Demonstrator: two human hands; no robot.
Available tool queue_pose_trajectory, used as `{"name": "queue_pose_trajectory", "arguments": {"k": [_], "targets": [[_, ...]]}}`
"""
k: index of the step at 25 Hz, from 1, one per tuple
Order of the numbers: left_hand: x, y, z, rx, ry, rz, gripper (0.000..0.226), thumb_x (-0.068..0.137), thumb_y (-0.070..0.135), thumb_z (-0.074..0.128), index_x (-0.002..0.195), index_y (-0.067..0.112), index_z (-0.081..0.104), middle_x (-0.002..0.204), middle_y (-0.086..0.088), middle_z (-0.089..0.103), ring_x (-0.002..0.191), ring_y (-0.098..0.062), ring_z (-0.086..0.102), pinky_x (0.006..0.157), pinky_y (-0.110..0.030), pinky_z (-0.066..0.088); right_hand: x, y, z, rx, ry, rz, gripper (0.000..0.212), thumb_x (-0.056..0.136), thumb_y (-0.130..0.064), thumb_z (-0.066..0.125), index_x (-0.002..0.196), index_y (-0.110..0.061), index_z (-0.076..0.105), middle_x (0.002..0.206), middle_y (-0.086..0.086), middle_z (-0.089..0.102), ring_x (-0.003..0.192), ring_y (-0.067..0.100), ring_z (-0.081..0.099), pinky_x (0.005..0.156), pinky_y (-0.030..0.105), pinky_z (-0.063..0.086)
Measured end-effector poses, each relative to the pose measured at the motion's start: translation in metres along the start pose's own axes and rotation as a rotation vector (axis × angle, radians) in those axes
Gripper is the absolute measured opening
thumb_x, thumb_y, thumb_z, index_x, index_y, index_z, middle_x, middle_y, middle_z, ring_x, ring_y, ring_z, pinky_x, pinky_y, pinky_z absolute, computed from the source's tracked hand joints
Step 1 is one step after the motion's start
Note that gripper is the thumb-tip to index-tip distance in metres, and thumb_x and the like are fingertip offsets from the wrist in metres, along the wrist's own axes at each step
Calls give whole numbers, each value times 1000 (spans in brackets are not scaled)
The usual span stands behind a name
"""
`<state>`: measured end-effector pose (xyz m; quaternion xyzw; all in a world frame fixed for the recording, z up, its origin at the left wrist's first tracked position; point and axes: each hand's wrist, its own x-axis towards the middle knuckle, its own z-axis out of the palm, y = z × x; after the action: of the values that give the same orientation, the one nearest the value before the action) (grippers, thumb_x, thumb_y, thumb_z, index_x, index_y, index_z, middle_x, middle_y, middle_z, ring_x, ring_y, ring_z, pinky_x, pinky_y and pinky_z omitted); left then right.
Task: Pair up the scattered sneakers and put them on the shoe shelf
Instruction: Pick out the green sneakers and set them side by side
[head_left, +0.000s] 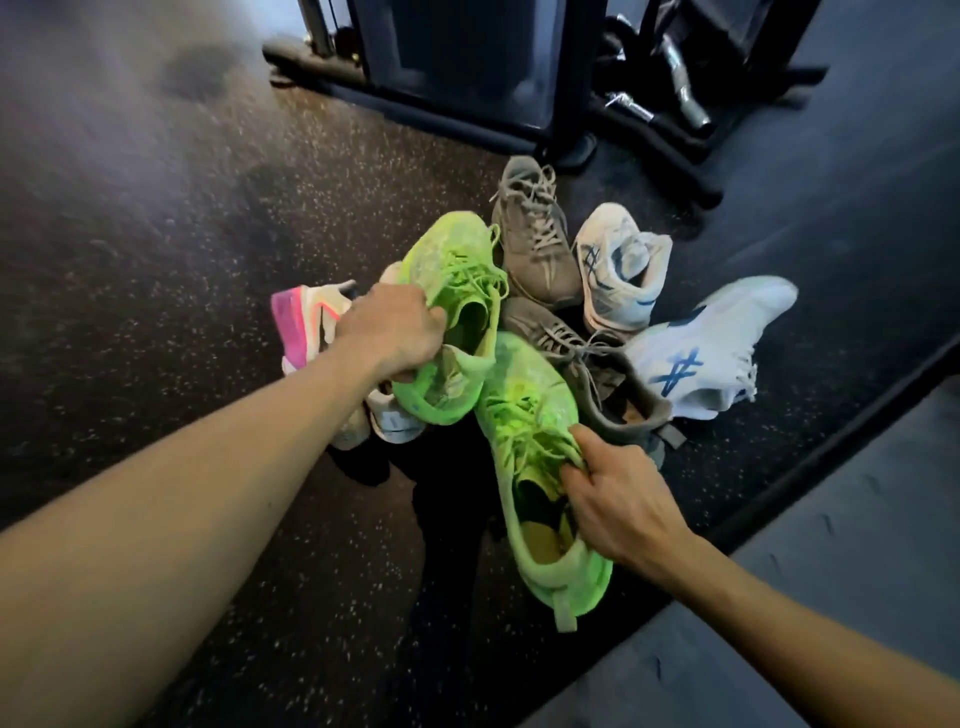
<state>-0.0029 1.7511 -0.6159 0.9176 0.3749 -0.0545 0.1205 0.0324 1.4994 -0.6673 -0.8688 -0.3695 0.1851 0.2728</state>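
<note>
Left hand (395, 332) grips the far green sneaker (452, 291) at its collar; right hand (618, 499) grips the near green sneaker (535, 441). Speckled floor (182, 291) lies open left; mat edge (831, 447) borders right.

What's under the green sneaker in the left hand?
Under the green sneaker gripped by the left hand, part of a white shoe shows on the speckled floor, beside a pink-soled sneaker. The rest of that white shoe is covered.
</note>
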Motion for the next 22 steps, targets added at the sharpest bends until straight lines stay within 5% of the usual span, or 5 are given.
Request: {"name": "queue_pose_trajectory", "arguments": {"k": [4, 8, 14, 18, 22], "targets": [[-35, -45, -28, -133, 159, -42, 23, 92, 34, 38, 86, 15, 48, 107, -24, 62, 101, -42, 57, 75, -38, 40, 14, -37, -29, 112, 224, -45, 14, 87, -24, 46, 90, -12, 54, 74, 15, 65, 68, 37, 58, 65, 43, 49], [-74, -107, -48, -230, 215, -155, 24, 93, 35, 40, 88, 13, 48, 106, -22, 61, 97, -43, 57, 72, -38, 39, 41, -90, -39, 114, 269, -155, 11, 90, -15, 49, 78, -14, 49, 71, 8, 60, 63, 26, 52, 63, 30, 35], [-148, -210, -58, -348, 201, -316, 28, 89, 34, 39, 86, 10, 52, 96, -20, 67, 85, -39, 65, 79, -41, 54, 50, -187, 14, 121, 108, -318, 12, 89, -17, 49, 92, -12, 59, 85, 12, 66, 80, 33, 60, 71, 36, 45], [-199, -267, -46, -445, 138, -465, 26, 93, 32, 40, 92, 11, 55, 89, -16, 70, 67, -33, 71, 72, -43, 59, 43, -239, 78, 120, -18, -415, 13, 88, -15, 48, 88, -9, 59, 80, 11, 64, 73, 29, 57, 64, 30, 35], [-237, -303, -22, -540, 63, -590, 21, 99, 25, 39, 98, 8, 52, 92, -13, 66, 57, -28, 71, 57, -36, 60, 35, -267, 139, 152, -146, -337, 16, 83, -26, 45, 84, -14, 56, 83, 10, 66, 77, 32, 60, 68, 37, 46]]}}
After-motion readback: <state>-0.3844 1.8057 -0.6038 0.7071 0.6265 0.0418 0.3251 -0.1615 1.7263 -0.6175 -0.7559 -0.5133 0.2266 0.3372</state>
